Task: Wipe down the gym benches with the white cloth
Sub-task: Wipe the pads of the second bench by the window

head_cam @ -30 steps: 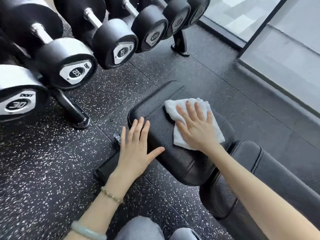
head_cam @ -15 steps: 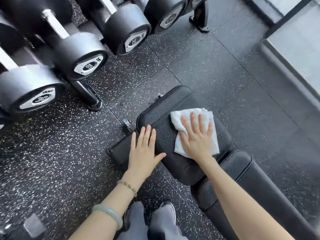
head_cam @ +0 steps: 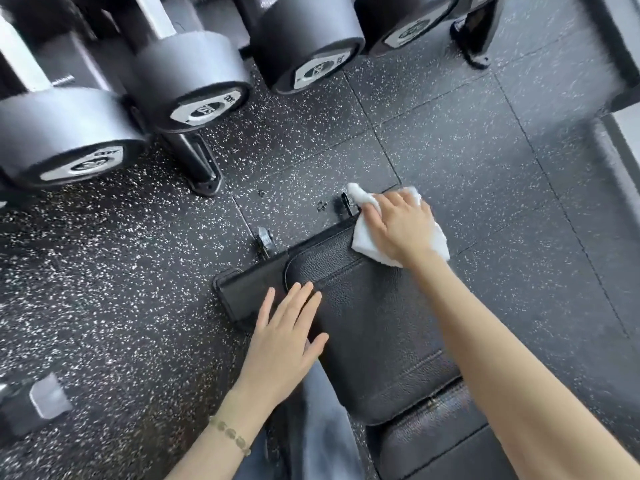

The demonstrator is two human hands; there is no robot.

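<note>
since a moment ago the right hand [head_cam: 401,227] has slid the cloth [head_cam: 367,242] up from the middle of the pad to its far end, fingers curled and pressing the bunched white cloth at the edge. left hand [head_cam: 282,344] stays flat, fingers spread narrow, holding nothing, on the pad's near left edge. bench [head_cam: 377,327] runs lengthwise away from the person toward the dumbbells [head_cam: 187,81] on their rack. speckled floor [head_cam: 485,150] all around; a small bracket [head_cam: 265,239] sticks up just beside the pad's far corner.
</note>
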